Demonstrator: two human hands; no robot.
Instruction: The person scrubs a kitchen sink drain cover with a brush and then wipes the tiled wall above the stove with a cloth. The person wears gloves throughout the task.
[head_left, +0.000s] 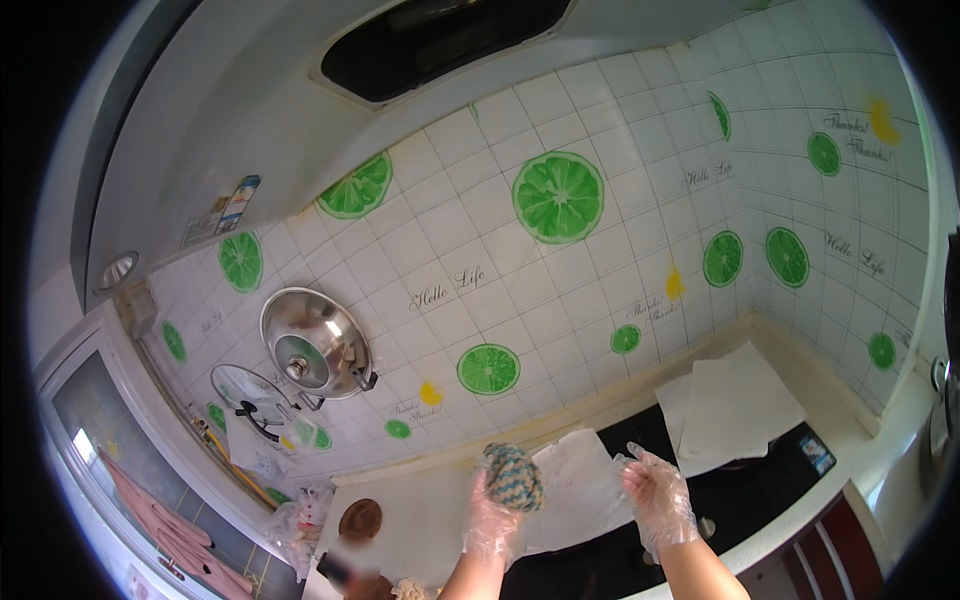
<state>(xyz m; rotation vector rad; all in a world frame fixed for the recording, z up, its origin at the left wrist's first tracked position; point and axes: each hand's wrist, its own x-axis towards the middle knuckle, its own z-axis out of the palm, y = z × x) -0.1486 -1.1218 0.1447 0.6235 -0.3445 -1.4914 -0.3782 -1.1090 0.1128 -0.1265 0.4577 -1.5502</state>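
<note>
Both of my hands wear clear plastic gloves. My left hand (495, 517) grips a bunched cloth (514, 478) with teal and beige zigzag stripes, holding it up over the counter beside the cooktop. To the right, my right hand (660, 502) hovers above the black cooktop (592, 566), its fingers partly curled and apart with nothing visible in them. Between the hands, a white paper sheet (574, 487) with faint reddish marks covers part of the cooktop. More white sheets (724, 409) overlap on the cooktop's far right side.
A steel wok lid (319, 345) and a glass lid (251, 394) hang on the tiled wall (480, 225). Overhead is a range hood (247, 97). A round brown object (361, 519) lies on the left counter (420, 502), near plastic bags (304, 521). A door (97, 405) stands at left.
</note>
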